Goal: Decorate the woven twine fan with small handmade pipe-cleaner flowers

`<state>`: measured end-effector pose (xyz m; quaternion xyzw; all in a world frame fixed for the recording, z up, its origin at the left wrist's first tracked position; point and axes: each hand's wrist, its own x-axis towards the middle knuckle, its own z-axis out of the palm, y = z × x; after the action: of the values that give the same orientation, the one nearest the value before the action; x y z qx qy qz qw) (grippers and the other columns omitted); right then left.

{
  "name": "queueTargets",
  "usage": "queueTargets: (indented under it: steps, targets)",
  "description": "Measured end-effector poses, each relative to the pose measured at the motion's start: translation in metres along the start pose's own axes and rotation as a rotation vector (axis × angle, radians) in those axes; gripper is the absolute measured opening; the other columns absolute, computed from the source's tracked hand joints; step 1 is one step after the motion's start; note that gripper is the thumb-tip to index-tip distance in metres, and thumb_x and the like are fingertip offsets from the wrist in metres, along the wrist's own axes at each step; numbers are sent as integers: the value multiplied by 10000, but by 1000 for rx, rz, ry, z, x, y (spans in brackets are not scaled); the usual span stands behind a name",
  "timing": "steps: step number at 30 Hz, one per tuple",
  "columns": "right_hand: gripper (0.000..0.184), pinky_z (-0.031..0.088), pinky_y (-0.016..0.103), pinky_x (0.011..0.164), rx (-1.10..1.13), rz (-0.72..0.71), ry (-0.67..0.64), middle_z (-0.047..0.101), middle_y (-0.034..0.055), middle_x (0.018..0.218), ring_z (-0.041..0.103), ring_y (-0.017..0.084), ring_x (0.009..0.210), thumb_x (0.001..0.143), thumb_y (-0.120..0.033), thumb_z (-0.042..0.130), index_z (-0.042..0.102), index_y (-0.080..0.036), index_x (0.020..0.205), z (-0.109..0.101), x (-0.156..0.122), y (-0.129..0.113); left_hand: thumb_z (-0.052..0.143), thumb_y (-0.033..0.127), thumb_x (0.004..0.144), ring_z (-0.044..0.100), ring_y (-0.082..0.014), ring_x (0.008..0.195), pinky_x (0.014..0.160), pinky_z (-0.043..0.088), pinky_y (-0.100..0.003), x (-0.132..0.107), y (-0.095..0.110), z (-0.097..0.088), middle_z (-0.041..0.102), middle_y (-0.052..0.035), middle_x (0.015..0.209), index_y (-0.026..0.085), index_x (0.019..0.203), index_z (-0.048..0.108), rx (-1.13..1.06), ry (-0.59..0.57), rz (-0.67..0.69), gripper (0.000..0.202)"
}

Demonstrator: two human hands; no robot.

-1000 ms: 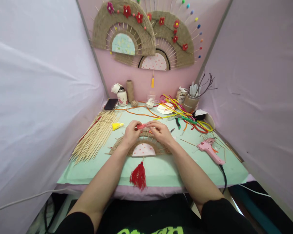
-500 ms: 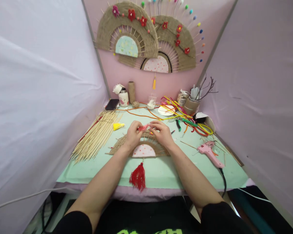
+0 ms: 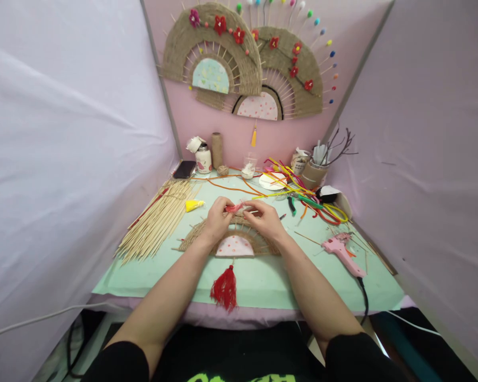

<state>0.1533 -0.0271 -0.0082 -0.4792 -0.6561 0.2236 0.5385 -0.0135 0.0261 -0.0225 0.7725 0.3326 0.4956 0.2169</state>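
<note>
The left hand [image 3: 220, 215] pinches a small pink piece [image 3: 235, 208] between thumb and fingers; the right hand [image 3: 261, 215] sits just beside it on the right, its thumb and fingers drawn to a narrow gap, and whether they grip the piece or a thin strand at its end cannot be told. The pink piece is raised above the far edge of a half-round fan [image 3: 197, 236], which lies on the desk [image 3: 167, 281] beneath both hands; the fan itself looks largely made up, with its twine bands woven, the dotted paper half-disc [image 3: 235, 246] set at its near middle, and a red tassel [image 3: 224, 289] lying on the near side at the end of a thread. The pink piece is in hand and seems not yet fixed to the fan, so the decorating appears unfinished; the hands hide the fan's far middle, and how much ornament it bears there cannot be seen. A pink glue gun [image 3: 344, 254] rests untouched to the right; a spread of thin sticks [image 3: 155, 225] lies to the left; bright pipe cleaners [image 3: 336, 213] lie at far right.
</note>
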Motion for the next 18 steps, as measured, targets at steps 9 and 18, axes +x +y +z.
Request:
queueTargets:
  steps: [9,18]
  targets:
    - [201,546,350,804,-70,-75,118,720,63,957,668,194,848,819,-251,636,732,-224,994,5,-2,3,576,210,844,502,-150,781,716,412,-283,0,0,2,539,-11,799,206,748,496,20,-3,71,125]
    - [204,509,368,831,-224,-239,45,646,45,951,614,196,903,836,-233,650,715,-272,1026,-15,2,1,713,314,718,583,-138,784,736,461,-274,7,6,-8,635,-4,825,160,865,618,-397,-115,-374,233]
